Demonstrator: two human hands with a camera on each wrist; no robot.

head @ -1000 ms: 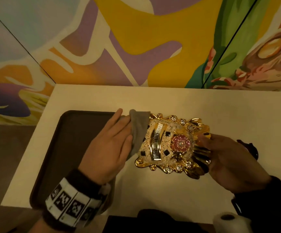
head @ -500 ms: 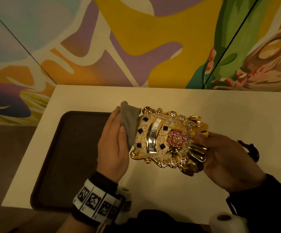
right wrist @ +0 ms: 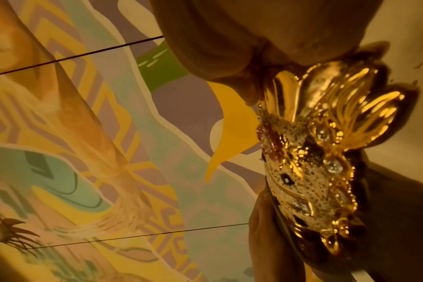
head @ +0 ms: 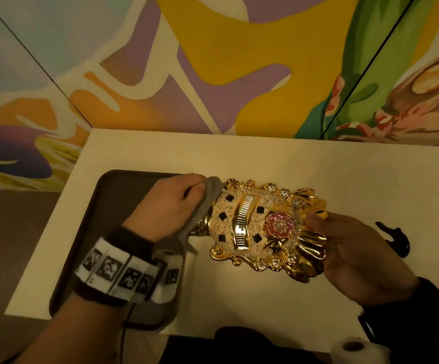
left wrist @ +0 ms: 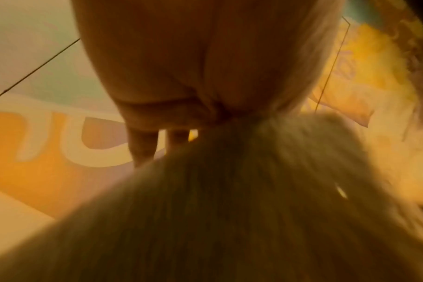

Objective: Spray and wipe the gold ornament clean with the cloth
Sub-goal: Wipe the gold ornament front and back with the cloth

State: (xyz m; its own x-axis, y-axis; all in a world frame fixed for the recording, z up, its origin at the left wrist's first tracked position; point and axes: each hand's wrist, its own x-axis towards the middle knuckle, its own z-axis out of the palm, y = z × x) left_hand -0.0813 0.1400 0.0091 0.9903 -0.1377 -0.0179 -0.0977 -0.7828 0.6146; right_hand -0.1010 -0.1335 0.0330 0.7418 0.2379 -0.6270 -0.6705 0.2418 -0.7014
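Note:
The gold ornament (head: 263,227), studded with black squares, clear stones and a pink flower, is held tilted above the white table (head: 265,158). My right hand (head: 349,253) grips its fluted right end, thumb on top. My left hand (head: 171,206) holds the grey cloth (head: 207,203) bunched in curled fingers and presses it against the ornament's left edge. In the right wrist view the ornament (right wrist: 321,156) fills the right side under my fingers. Blurred cloth (left wrist: 229,209) below the palm takes up most of the left wrist view.
A dark brown tray (head: 108,232) lies on the table's left part, under my left wrist. A small black object (head: 397,240) sits on the table at the right. A white paper roll (head: 355,349) stands at the near edge. A painted wall rises behind the table.
My left hand has curled around the cloth and slid up the ornament's left edge toward its upper left corner. The ornament has turned slightly in my right hand.

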